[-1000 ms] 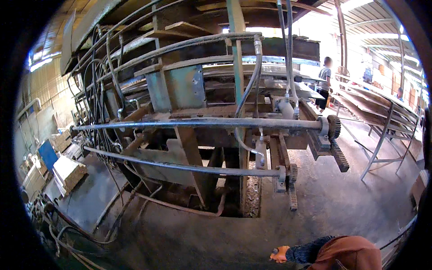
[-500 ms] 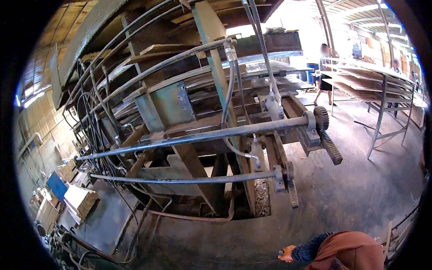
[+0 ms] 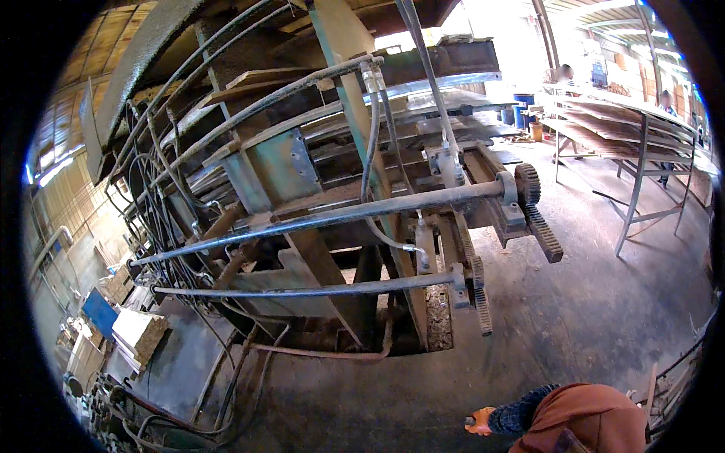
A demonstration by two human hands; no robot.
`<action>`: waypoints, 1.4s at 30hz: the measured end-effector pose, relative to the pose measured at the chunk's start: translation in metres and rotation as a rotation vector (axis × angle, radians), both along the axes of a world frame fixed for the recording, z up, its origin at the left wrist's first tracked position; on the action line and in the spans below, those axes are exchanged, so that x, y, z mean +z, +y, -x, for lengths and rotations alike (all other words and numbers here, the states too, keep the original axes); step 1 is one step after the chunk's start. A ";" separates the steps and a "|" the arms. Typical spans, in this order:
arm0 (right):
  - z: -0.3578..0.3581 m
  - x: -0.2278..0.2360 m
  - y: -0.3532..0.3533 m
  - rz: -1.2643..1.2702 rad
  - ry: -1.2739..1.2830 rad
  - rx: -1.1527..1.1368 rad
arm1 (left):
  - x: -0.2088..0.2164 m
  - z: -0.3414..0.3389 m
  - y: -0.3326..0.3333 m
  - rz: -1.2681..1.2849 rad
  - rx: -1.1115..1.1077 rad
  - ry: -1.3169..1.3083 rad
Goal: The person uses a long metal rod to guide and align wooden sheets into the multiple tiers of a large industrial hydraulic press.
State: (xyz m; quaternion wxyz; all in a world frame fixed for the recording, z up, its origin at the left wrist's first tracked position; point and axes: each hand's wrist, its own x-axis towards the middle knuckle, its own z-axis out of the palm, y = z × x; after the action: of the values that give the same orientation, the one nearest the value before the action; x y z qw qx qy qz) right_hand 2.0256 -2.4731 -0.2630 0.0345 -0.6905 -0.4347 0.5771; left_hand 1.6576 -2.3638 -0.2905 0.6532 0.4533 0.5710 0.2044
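A co-worker (image 3: 563, 75) moved behind the far edge of rack (image 3: 640, 162); my right hand (image 3: 479, 422) stays over floor (image 3: 574, 325), its fingers I cannot tell.

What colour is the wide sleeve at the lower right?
The sleeve is reddish brown, best seen in the head view.

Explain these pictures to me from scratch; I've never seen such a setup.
Everything is seen through a wide fisheye camera on a person's head, so straight edges bend. At the bottom, what looks like that person's right hand, in orange, emerges from a dark cuff and brown sleeve; whether it holds anything is too small to tell. The left hand is out of view. The big machine has two long shafts ending in gear wheels beside toothed rails, with hoses running about it. On the floor, a pale stack stands at left; a metal rack bearing boards stands at right.
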 end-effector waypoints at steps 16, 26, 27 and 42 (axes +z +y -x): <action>0.022 0.022 -0.021 0.016 0.020 0.007 | -0.009 0.029 -0.033 0.030 0.083 0.015; 0.021 0.059 0.004 -0.009 -0.052 -0.181 | -0.034 0.100 -0.096 0.119 0.370 0.012; 0.022 0.063 0.010 -0.040 -0.055 -0.210 | -0.037 0.110 -0.109 0.128 0.423 0.008; 0.028 -0.021 0.197 0.188 0.264 -0.396 | -0.039 0.176 -0.028 0.182 1.131 -0.027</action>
State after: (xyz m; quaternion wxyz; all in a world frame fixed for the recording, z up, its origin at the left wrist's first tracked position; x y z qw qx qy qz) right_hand 1.9974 -2.2764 -0.2842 0.1391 -0.6808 -0.2273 0.6823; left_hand 1.4813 -2.3914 -0.3292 0.4860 0.0166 0.7315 0.4780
